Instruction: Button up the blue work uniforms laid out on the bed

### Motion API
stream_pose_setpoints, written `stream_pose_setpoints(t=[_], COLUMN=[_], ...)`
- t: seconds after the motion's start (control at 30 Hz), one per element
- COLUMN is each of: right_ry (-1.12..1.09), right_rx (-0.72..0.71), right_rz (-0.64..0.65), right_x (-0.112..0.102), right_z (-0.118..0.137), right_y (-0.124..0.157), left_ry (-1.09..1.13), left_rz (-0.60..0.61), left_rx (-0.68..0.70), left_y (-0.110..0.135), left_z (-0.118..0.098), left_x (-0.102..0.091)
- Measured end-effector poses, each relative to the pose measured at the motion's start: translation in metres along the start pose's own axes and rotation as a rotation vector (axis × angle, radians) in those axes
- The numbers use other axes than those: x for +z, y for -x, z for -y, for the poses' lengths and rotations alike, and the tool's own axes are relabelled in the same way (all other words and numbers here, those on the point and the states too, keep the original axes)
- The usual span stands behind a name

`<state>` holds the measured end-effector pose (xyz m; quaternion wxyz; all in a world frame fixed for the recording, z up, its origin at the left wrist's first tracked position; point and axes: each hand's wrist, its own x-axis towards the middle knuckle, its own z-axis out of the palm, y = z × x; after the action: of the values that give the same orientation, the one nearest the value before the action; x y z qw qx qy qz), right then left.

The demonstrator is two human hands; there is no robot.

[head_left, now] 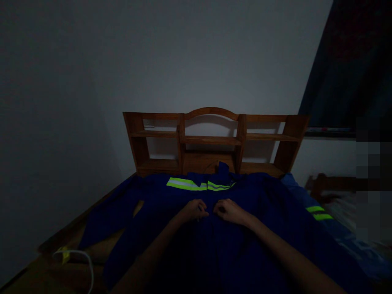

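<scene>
A dark blue work jacket (254, 245) with yellow-green reflective strips (186, 184) across the chest lies spread out, its collar (223, 168) towards the wooden headboard. On the jacket's front, just below the strips, my left hand (195, 210) is closed with its fingers curled in on the cloth near the centre line. Close beside it, across a small gap, my right hand (228, 210) is closed in the same way on the other side of that line. Dim light hides how much cloth each hand pinches, and any fasteners there.
Behind the jacket stands a wooden headboard (211, 140) with open shelves, against a pale wall (196, 57). A white cable (87, 256) curves at the lower left. Blue patterned fabric (349, 241) lies at the right, and a dark curtain (352, 73) hangs at the upper right.
</scene>
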<state>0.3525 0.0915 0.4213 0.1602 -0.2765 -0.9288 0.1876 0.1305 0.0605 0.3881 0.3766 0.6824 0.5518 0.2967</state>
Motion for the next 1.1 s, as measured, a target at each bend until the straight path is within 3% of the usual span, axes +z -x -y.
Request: stream_pose_setpoints(t=[0.07,0.13,0.23,0.43,0.53,0.7,0.87,1.1], right_ry=[-0.1,-0.204,-0.281,-0.293,-0.392,-0.554,-0.502,-0.394], right_rx=[0.017,0.039,0.031,0.017,0.032,0.061,0.08,0.061], right_rz=[0.058,0.069,0.007,-0.1,-0.13,-0.202,-0.314,-0.411], right_x=[0.001,0.004,0.01,0.018,0.017,0.016,0.016,0.015], right_z=[-0.014,-0.026,-0.037,-0.034,-0.031,-0.027,-0.025,-0.02], right_y=[-0.008,-0.011,-0.01,-0.012,-0.015,-0.018,-0.022,-0.02], left_ry=[0.077,0.087,0.054,-0.073,-0.066,0.158,0.033,0.026], left_rz=[0.222,0.364,0.416,0.196,0.106,-0.057,-0.281,-0.336], left_rx=[-0.065,-0.07,-0.028,0.128,0.112,0.082,0.165,0.232], left_y=[-0.021,-0.035,-0.043,-0.03,-0.024,-0.026,-0.031,-0.024], left_z=[0.0,-0.002,-0.002,-0.004,-0.007,-0.006,-0.015,-0.018], left_x=[-0.014,-0.024,-0.029,-0.019,-0.012,0.003,0.013,0.019])
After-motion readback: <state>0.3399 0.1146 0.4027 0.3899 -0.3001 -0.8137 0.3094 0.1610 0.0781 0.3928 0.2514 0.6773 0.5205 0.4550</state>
